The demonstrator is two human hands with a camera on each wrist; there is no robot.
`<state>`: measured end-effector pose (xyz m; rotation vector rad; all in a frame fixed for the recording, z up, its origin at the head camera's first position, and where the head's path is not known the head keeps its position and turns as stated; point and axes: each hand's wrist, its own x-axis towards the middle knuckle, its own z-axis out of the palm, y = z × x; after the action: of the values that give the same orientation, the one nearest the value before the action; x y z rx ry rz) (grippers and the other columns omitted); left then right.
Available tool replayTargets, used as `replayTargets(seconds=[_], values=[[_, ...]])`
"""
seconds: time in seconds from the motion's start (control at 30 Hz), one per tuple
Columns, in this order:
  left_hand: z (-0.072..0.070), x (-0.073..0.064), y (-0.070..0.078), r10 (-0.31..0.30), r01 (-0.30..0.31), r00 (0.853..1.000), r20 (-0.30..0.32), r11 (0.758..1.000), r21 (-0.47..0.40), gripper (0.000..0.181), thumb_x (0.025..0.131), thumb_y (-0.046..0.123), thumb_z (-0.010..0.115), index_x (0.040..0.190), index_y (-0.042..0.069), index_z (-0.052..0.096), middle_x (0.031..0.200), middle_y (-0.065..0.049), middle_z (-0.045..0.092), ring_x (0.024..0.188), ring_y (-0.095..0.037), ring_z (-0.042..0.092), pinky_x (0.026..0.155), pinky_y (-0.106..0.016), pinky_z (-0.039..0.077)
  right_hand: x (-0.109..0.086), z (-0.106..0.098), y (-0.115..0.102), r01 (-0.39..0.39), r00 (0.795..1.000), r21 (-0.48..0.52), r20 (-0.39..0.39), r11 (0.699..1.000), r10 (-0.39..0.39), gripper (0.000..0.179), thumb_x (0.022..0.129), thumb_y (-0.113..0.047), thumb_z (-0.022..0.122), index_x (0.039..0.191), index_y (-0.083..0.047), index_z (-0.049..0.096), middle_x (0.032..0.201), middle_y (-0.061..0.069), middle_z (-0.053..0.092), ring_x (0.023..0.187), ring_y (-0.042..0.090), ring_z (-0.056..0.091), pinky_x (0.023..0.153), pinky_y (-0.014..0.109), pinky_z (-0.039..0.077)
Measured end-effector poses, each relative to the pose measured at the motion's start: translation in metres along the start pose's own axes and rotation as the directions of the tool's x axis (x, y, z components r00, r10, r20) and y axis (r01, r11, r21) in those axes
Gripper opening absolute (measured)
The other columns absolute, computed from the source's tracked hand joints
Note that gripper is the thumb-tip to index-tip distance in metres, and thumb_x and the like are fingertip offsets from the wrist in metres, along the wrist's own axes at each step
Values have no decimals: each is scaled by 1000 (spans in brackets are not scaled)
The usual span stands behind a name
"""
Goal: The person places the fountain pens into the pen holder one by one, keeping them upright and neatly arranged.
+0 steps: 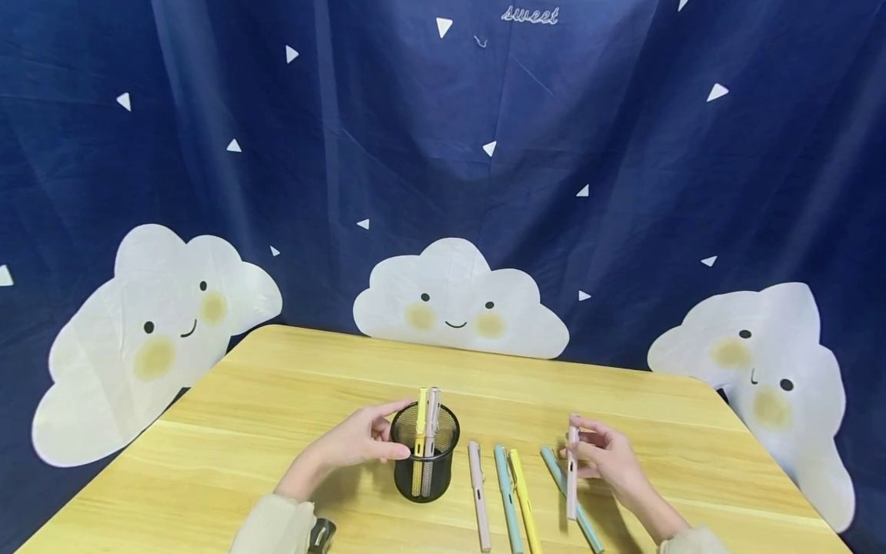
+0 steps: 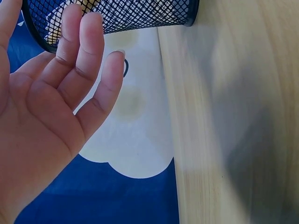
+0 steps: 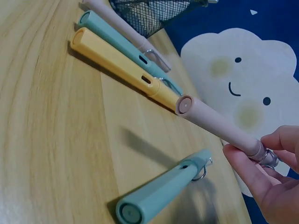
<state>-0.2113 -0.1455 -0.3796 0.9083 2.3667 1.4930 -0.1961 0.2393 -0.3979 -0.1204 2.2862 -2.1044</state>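
My left hand (image 1: 356,440) holds a black mesh pen cup (image 1: 446,462) at its rim, thumb at the front and forefinger toward the back. A yellow pen (image 1: 421,423) and a pale pink pen (image 1: 433,423) stand upright inside the cup. Between thumb and fingers, my right hand (image 1: 614,460) pinches another pale pink pen (image 3: 219,126) near its clip end, raised off the table. Beneath that pen, a teal pen (image 3: 163,191) lies slanted on the wood. In the left wrist view, the curved fingers (image 2: 91,60) overlap the cup's mesh.
Between the cup and my right hand lie a pale pink pen (image 1: 478,496), a teal pen (image 1: 508,500) and a yellow pen (image 1: 524,500), side by side. The wooden table (image 1: 311,369) ends at a dark blue curtain (image 1: 415,177) with printed clouds.
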Motion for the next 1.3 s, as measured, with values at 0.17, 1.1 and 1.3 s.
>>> replayTargets(seconds=[0.17,1.1,1.3], values=[[-1,0,-1,-6,6,1000,-3,1000,9,76,78,21,70,137,-4,29,57,1,50,52,-22,52,46,-21,39,1,4,-4,-3,1000,3,2,1000,3,48,81,4,56,127,5,42,94,15,58,80,26,63,61,37,52],[-1,1,0,-10,10,1000,-2,1000,25,75,77,22,70,137,-2,30,57,1,50,53,-29,52,46,-20,38,13,28,-12,166,986,106,12,981,-168,48,82,2,58,126,5,37,96,10,56,82,23,63,65,36,52],[-1,0,1,-26,26,1000,-3,1000,5,76,77,21,70,137,-1,30,58,-2,50,56,-36,51,46,-21,39,32,20,8,245,963,155,73,957,-258,46,82,-12,64,124,-7,46,102,7,59,87,24,63,66,37,51]])
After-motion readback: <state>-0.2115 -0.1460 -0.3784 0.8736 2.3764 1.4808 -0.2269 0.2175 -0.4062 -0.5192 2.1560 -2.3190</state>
